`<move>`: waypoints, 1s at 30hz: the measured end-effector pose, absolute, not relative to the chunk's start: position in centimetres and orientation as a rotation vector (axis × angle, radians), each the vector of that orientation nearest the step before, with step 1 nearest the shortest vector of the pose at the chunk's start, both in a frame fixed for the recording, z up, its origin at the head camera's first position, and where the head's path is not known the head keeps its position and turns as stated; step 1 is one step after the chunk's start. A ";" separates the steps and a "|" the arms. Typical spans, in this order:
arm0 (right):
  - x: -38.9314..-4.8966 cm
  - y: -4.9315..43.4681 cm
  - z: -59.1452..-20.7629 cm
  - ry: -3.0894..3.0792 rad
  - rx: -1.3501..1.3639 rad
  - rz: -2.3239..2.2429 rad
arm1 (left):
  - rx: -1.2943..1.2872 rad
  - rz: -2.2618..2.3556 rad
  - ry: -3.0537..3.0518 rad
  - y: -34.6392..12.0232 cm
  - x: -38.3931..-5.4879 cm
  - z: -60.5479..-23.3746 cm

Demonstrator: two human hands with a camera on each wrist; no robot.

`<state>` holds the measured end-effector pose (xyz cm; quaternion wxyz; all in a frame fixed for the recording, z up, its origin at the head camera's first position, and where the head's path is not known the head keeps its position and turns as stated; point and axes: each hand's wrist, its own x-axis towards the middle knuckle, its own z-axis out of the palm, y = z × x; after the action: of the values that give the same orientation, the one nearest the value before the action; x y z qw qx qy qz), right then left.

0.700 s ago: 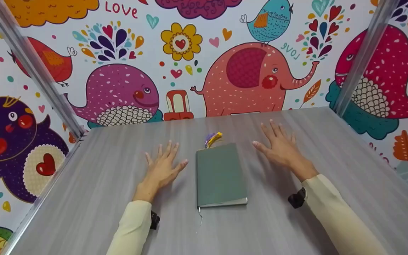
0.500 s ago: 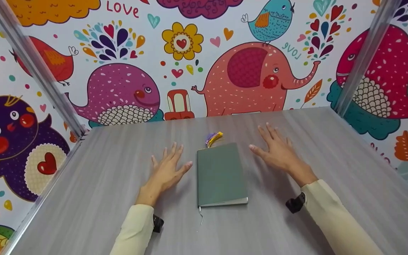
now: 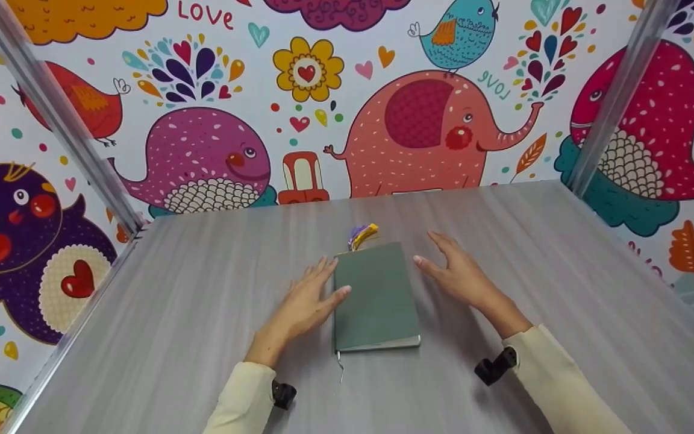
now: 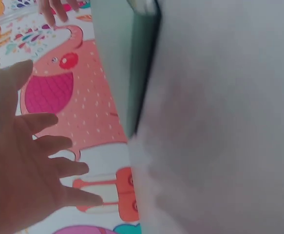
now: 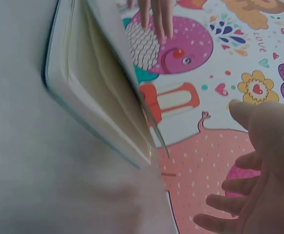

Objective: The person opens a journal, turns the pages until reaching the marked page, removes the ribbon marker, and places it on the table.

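Note:
A green hardcover notebook [image 3: 376, 301] lies closed on the grey table, its cover lifted slightly at the page edge, as the right wrist view shows its pages [image 5: 107, 92]. A purple and yellow tassel [image 3: 361, 236] sticks out at its top, and a thin ribbon [image 3: 340, 365] trails from the bottom. My left hand [image 3: 305, 304] is at the notebook's spine side, fingers extended, its thumb overlapping the cover in the head view. To the right of the notebook, my right hand [image 3: 464, 274] is held apart from it, fingers loosely extended and holding nothing.
The grey table [image 3: 202, 289] meets printed cartoon walls [image 3: 311, 138] at the back and sides. Metal posts [image 3: 76, 132] stand at the two back corners. A small black camera [image 3: 494, 366] is strapped to each wrist.
Both hands have moved inward toward the notebook, the left one reaching its spine edge. The right hand has also come lower and nearer the body. The notebook has stayed in place.

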<state>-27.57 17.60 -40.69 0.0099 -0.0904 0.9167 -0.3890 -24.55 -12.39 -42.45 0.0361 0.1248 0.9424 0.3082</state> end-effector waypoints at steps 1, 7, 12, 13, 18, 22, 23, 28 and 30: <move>-27.5 17.4 -40.7 2.837 -0.263 -1.249 | 0.402 0.965 2.884 -12.2 -24.4 -42.5; -26.9 16.7 -41.3 2.691 -0.182 -1.461 | 0.507 1.067 2.770 -11.3 -23.9 -42.6; -26.8 16.3 -41.9 2.540 -0.068 -1.623 | 0.580 1.072 2.694 -10.5 -23.9 -43.0; -26.8 16.2 -42.0 2.509 -0.042 -1.642 | 0.590 1.072 2.687 -10.4 -23.9 -43.1; -26.8 15.8 -42.6 2.424 0.008 -1.701 | 0.621 1.038 2.667 -9.8 -24.0 -43.6; -26.8 15.5 -43.0 2.379 0.021 -1.743 | 0.619 1.012 2.631 -9.4 -24.0 -43.7; -26.8 15.4 -43.0 2.368 0.021 -1.747 | 0.620 1.012 2.622 -9.2 -24.0 -43.7; -26.5 14.9 -43.4 2.335 0.054 -1.754 | 0.601 0.999 2.585 -8.7 -23.8 -43.6; -26.5 14.8 -43.5 2.330 0.069 -1.765 | 0.603 0.980 2.576 -8.6 -23.7 -43.6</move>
<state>-26.47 14.80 -43.51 0.1086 0.0233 0.7923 -0.6000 -23.73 -8.59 -43.56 0.1595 0.2110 0.9014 0.3428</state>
